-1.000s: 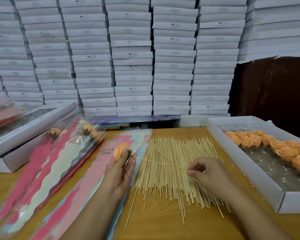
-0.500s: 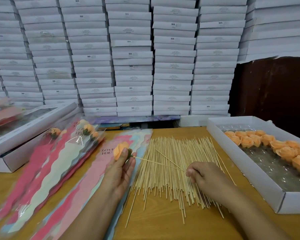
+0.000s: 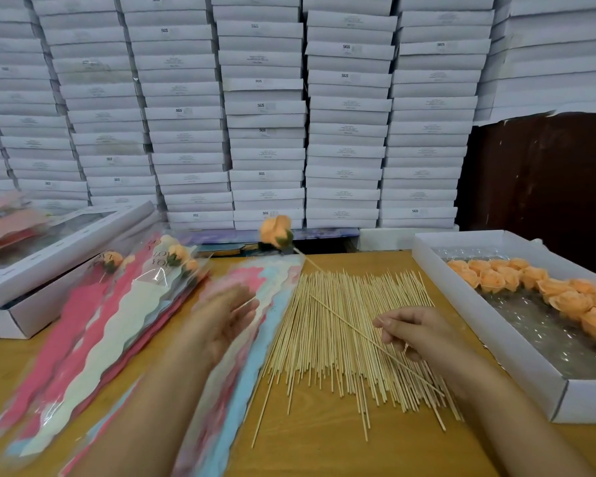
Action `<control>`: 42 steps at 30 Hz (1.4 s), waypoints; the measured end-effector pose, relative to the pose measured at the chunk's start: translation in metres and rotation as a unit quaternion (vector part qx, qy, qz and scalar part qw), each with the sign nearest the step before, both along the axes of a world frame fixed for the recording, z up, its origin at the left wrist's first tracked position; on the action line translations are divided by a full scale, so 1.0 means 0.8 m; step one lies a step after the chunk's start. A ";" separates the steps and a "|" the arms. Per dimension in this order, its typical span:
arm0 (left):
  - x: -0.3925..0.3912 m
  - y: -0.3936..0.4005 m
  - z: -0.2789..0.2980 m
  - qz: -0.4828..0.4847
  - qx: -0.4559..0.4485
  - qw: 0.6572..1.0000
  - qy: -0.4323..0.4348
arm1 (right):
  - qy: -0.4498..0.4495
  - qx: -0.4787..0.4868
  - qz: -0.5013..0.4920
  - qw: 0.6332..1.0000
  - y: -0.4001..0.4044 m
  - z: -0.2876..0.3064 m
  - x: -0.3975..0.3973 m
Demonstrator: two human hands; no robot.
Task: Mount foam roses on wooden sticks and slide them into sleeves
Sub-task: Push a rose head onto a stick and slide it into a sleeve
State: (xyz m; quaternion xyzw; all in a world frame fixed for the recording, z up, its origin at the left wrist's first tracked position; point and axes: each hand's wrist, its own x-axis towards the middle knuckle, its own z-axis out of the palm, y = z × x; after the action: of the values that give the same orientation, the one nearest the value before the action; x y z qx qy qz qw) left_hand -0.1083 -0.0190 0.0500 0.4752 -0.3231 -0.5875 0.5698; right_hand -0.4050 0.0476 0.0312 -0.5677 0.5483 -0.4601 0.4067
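Behind your counter (image 3: pixel 324 452) a wall of stacked white boxes (image 3: pixel 265 108) fills the view, and a lidded white box (image 3: pixel 49 242) sits at the far left. To your right an open white tray (image 3: pixel 489 325) holds a cluster of loose orange foam roses (image 3: pixel 537 287) on clear plastic. A fan of pink, blue and cream sleeves (image 3: pixel 93 335) covers the left of the counter, some already holding roses near their tops. A broad pile of wooden sticks (image 3: pixel 344 332) lies between the sleeves and the tray. One orange rose (image 3: pixel 276 232) with a green base rides high over the far edge of the counter on its stick (image 3: pixel 355 332), which slants down across the pile to your right hand (image 3: pixel 417 335). That hand pinches the stick between curled fingers, low over the pile. Your left hand (image 3: pixel 224 315) is blurred, fingers extended and loose, holding nothing, hovering over the topmost sleeve just beside the sticks.
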 end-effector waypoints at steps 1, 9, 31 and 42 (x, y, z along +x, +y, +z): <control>0.010 -0.006 0.001 0.011 0.002 0.998 -0.067 | -0.034 0.011 0.005 0.999 -0.001 0.000 -0.001; 0.102 -0.041 -0.033 0.049 0.038 0.779 -0.624 | -0.172 0.043 0.023 0.984 -0.005 0.001 -0.007; 0.131 -0.049 -0.045 0.099 0.087 0.781 -0.610 | -0.208 0.038 0.041 0.976 -0.006 0.000 -0.010; 0.117 -0.036 -0.022 0.078 0.052 0.864 -0.495 | -0.279 0.065 0.099 0.953 -0.003 0.002 -0.014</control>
State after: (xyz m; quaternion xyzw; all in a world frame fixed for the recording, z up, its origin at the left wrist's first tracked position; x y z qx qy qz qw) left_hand -0.0146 -0.0480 0.0326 0.7562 -0.4936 -0.2448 0.3530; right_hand -0.4159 0.0452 0.0332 -0.4400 0.3825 -0.5209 0.6235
